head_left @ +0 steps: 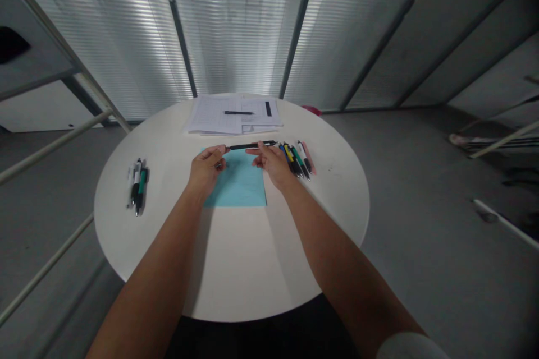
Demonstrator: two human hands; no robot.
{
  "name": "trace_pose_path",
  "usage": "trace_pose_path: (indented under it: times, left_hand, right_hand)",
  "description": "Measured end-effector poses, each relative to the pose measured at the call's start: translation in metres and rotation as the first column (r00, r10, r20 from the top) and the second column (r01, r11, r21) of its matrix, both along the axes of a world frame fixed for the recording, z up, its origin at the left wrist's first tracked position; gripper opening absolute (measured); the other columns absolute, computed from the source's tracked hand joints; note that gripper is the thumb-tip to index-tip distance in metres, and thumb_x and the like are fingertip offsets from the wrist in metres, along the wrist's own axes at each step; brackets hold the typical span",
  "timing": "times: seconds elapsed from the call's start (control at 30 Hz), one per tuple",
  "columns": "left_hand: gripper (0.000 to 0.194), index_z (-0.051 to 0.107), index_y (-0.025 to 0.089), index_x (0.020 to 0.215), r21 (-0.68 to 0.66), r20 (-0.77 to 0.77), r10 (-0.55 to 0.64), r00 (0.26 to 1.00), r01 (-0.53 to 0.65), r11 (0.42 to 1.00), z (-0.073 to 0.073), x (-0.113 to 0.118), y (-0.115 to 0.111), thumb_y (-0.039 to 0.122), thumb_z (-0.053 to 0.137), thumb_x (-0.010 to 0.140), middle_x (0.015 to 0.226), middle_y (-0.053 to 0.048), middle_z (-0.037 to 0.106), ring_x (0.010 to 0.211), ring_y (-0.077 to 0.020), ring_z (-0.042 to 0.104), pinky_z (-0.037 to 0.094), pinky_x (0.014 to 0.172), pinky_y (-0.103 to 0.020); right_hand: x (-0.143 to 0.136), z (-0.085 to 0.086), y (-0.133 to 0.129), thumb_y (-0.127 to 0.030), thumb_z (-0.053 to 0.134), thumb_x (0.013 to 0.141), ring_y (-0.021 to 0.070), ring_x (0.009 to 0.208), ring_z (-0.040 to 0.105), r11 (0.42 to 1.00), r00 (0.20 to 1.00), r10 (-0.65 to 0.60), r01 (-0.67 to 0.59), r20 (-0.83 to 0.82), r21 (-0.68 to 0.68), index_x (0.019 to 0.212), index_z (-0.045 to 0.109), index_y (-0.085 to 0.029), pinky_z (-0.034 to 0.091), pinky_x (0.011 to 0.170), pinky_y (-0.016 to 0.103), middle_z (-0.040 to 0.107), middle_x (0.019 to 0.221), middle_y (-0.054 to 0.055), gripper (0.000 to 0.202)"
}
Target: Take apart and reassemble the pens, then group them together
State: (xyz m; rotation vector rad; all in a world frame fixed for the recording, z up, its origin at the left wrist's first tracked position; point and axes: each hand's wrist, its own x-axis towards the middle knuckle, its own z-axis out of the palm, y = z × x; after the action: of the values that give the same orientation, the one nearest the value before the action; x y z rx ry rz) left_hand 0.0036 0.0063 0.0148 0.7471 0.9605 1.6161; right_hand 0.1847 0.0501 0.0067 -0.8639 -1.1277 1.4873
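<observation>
A black pen is held level between my two hands, above a light-blue sheet or pad. My left hand pinches the pen's left end, and a small dark thing I cannot make out shows by its curled fingers. With thumb and fingers, my right hand grips the pen near its right end. Just right of that hand lies a row of several pens with blue, yellow, green, white and pink parts, partly hidden by the hand.
Several white, black and green pens lie at the left of the round white table. At the back are printed papers with a black pen on top. A pale metal frame stands left; blinds hang behind.
</observation>
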Motion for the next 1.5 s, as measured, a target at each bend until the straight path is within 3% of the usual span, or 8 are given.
trace_pose_path:
  times: [0.13, 0.43, 0.5, 0.6, 0.73, 0.87, 1.1, 1.5]
  left_hand:
    - [0.027, 0.067, 0.018, 0.083, -0.021, 0.066, 0.012, 0.998, -0.011, 1.000, 0.001, -0.003, 0.000, 0.032, 0.081, 0.065, 0.092, -0.006, 0.070, 0.058, -0.0083, 0.053, 0.041, 0.054, -0.024]
    - [0.026, 0.063, 0.020, 0.082, -0.101, 0.210, 0.165, 0.964, -0.147, 0.984, 0.001, -0.015, 0.003, 0.028, 0.080, 0.064, 0.086, 0.000, 0.067, 0.055, -0.0064, 0.050, 0.038, 0.050, -0.022]
    - [0.026, 0.062, 0.020, 0.081, -0.107, 0.201, 0.187, 0.962, -0.168, 0.980, 0.001, -0.016, 0.004, 0.028, 0.080, 0.064, 0.086, -0.001, 0.066, 0.054, -0.0066, 0.050, 0.038, 0.050, -0.022]
    - [0.024, 0.062, 0.019, 0.081, -0.106, 0.155, 0.197, 0.968, -0.182, 0.977, 0.001, -0.013, 0.003, 0.026, 0.079, 0.065, 0.086, -0.002, 0.065, 0.054, -0.0072, 0.050, 0.039, 0.049, -0.022]
    - [0.022, 0.062, 0.019, 0.079, -0.108, 0.118, 0.201, 0.972, -0.189, 0.976, 0.002, -0.010, 0.002, 0.025, 0.077, 0.065, 0.084, -0.002, 0.065, 0.054, -0.0078, 0.051, 0.039, 0.049, -0.023]
    - [0.022, 0.062, 0.019, 0.078, -0.097, 0.098, 0.192, 0.976, -0.183, 0.978, 0.001, -0.009, 0.002, 0.025, 0.077, 0.064, 0.084, -0.002, 0.065, 0.055, -0.0082, 0.051, 0.040, 0.049, -0.023]
    - [0.024, 0.061, 0.019, 0.078, -0.094, 0.093, 0.188, 0.978, -0.179, 0.979, 0.000, -0.010, 0.002, 0.026, 0.078, 0.062, 0.083, -0.002, 0.065, 0.055, -0.0083, 0.051, 0.040, 0.050, -0.024]
    - [0.027, 0.061, 0.019, 0.080, -0.111, 0.086, 0.185, 0.979, -0.175, 0.978, 0.000, -0.010, 0.002, 0.027, 0.079, 0.061, 0.083, -0.003, 0.064, 0.056, -0.0081, 0.051, 0.039, 0.052, -0.024]
  right_hand:
    - [0.000, 0.002, 0.001, -0.056, 0.069, 0.075, 0.0084, 0.050, 0.060, 0.999, 0.997, -0.037, 0.035, -0.063, -0.026, 0.083, 0.058, -0.019, 0.044, 0.048, 0.021, 0.076, 0.086, 0.005, 0.039]
    - [0.002, -0.002, 0.008, -0.054, 0.057, 0.084, 0.0085, 0.044, 0.058, 0.978, 0.967, -0.198, 0.183, -0.163, -0.103, 0.083, 0.052, -0.021, 0.043, 0.045, 0.022, 0.069, 0.072, -0.001, 0.033]
    - [0.000, -0.005, 0.008, -0.053, 0.055, 0.085, 0.0086, 0.043, 0.056, 0.968, 0.965, -0.249, 0.245, -0.086, -0.052, 0.084, 0.051, -0.021, 0.041, 0.042, 0.021, 0.066, 0.069, -0.002, 0.032]
    - [-0.004, -0.008, 0.006, -0.055, 0.052, 0.087, 0.0081, 0.041, 0.054, 0.939, 0.936, -0.335, 0.321, 0.110, 0.127, 0.081, 0.049, -0.021, 0.037, 0.040, 0.021, 0.062, 0.068, -0.003, 0.034]
    - [-0.006, -0.011, 0.002, -0.056, 0.046, 0.089, 0.0083, 0.047, 0.055, 0.874, 0.821, -0.438, 0.295, 0.366, 0.385, 0.079, 0.048, -0.022, 0.041, 0.048, 0.022, 0.060, 0.070, -0.003, 0.035]
    - [-0.004, -0.013, 0.002, -0.054, 0.044, 0.090, 0.0114, 0.057, 0.057, 0.846, 0.721, -0.489, 0.256, 0.491, 0.467, 0.081, 0.050, -0.022, 0.043, 0.055, 0.024, 0.061, 0.074, -0.001, 0.034]
    - [-0.005, -0.011, 0.000, -0.052, 0.043, 0.090, 0.0137, 0.062, 0.056, 0.833, 0.695, -0.510, 0.252, 0.507, 0.493, 0.082, 0.049, -0.022, 0.043, 0.060, 0.026, 0.060, 0.076, 0.001, 0.032]
    - [-0.002, -0.001, -0.007, -0.049, 0.045, 0.091, 0.0143, 0.063, 0.049, 0.751, 0.678, -0.624, 0.383, 0.390, 0.537, 0.079, 0.049, -0.024, 0.040, 0.065, 0.026, 0.056, 0.070, -0.001, 0.028]
